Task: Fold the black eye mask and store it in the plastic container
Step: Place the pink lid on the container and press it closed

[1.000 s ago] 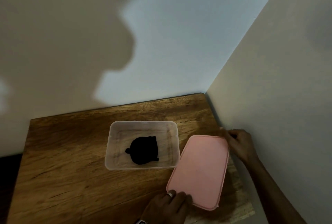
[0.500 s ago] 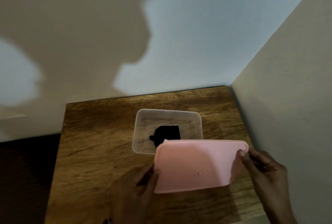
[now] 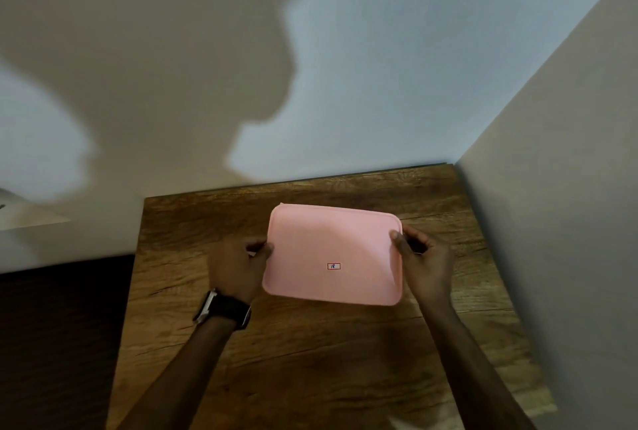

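The pink lid (image 3: 333, 255), tilted half a second ago, is now lying between the left hand (image 3: 238, 269) and right hand (image 3: 426, 265), both pinching its ends; container and mask are hiding beneath, so sealing is nearing.

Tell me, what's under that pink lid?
Nothing under it shows: the pink lid, held at its short ends by the left hand and right hand, hides whatever lies below.

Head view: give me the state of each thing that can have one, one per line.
pink lid: held level over the table, hiding whatever is beneath
left hand: gripping the lid's left edge
right hand: gripping the lid's right edge
wristwatch: worn on the left wrist
wooden table: bare around the lid
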